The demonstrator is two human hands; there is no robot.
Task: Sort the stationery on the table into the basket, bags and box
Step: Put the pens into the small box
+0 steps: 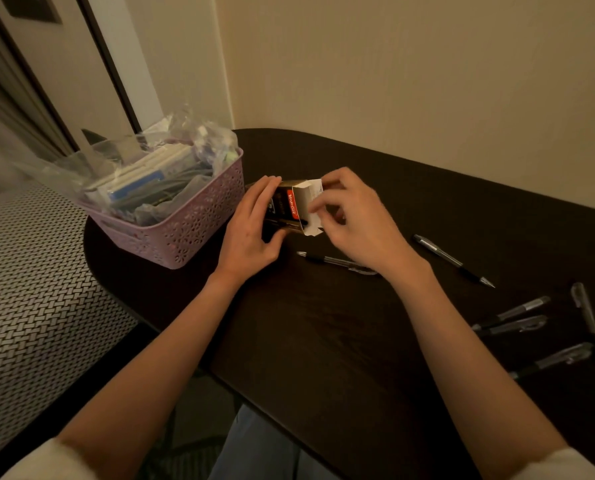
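Both hands hold the box [290,207] at frame centre: left hand [251,230] grips its side, right hand [354,220] fingers pinch the flap [314,202]. Light, crushable card; hold the walls.

Lilac flower-pierced basket [185,233], dark brown table [323,341], red-and-black box [290,209], woven black-and-white floor [29,289].

The basket [185,233] stands at the table's [323,341] left end, with bags [140,161] in it. Just right of it is the box [290,207], between the left hand [251,226] and right hand [354,220]. One pen [337,262] lies before the box, another [453,260] further right. Four more pens [517,323] lie near the table's right edge.
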